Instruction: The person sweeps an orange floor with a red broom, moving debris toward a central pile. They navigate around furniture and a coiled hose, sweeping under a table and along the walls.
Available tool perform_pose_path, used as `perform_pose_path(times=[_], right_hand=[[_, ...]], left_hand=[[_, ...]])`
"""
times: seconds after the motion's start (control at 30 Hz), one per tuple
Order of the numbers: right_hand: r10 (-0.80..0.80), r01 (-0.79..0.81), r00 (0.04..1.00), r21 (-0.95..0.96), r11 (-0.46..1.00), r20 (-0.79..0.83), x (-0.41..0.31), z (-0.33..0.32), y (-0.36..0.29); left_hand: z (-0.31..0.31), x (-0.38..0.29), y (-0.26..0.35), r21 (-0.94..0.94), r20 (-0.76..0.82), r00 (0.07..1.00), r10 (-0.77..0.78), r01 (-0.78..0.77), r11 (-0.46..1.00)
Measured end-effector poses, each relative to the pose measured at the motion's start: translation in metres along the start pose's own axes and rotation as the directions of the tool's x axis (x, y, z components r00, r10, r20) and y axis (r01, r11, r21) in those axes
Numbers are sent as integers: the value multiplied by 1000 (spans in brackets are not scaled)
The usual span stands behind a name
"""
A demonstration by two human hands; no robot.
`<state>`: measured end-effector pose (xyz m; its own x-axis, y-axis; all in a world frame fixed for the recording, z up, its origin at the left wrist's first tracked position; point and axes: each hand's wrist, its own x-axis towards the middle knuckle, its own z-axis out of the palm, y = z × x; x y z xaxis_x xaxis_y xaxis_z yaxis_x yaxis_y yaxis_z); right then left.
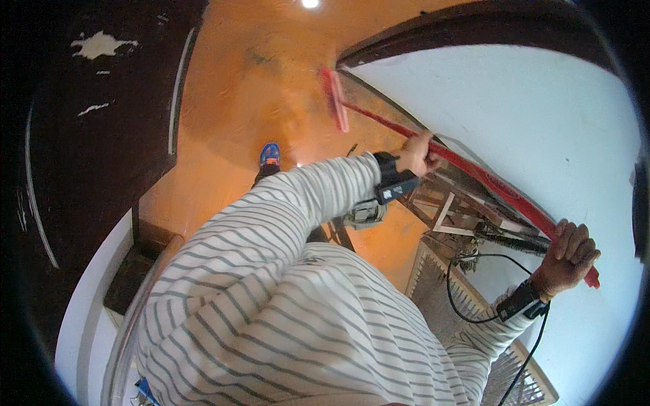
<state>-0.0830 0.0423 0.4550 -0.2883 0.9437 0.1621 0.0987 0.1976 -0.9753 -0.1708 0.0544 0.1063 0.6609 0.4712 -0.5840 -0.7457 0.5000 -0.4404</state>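
A long red-handled floor tool point(487, 180), a broom or brush by its shape, runs diagonally across the right half of the head view. Around the middle of its handle my left hand point(419, 155) is closed. My right hand point(571, 254) grips the handle near its upper end at the right. The red and pink head point(335, 100) of the tool is over the orange floor point(254, 96), close to the corner of the white wall; it is blurred. Both wrists carry black bands with small devices, and a black cable hangs by the right wrist.
A white wall point(538, 122) with dark trim stands at the right. Along it lean wooden frames point(447, 213) and a woven panel point(442, 289). A dark door or panel point(101, 152) is at the left, above a rail point(137, 325). One blue shoe point(270, 153) shows on the floor.
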Motion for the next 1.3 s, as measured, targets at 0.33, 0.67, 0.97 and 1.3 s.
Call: perform_pose_path(times=[0.33,0.67,0.97,1.3], right_hand=[[-79,-86,979,-733,674,-188,-77,-23,137],[7,-26,996,-199,980,-94,-118,-44,107],[-21,61,953,124,990,-303,-184,-110,85],[-8,-223,474,-129,966,-881,-384,-138,-10]], left_hand=[[-64,179,-121,17,67,994,82,-84,996],[-83,73,-36,433,-137,967,216,-138,891],[-42,30,-99,529,-133,981,143,-52,847],[-63,57,-269,645,-437,870,-228,479,595]])
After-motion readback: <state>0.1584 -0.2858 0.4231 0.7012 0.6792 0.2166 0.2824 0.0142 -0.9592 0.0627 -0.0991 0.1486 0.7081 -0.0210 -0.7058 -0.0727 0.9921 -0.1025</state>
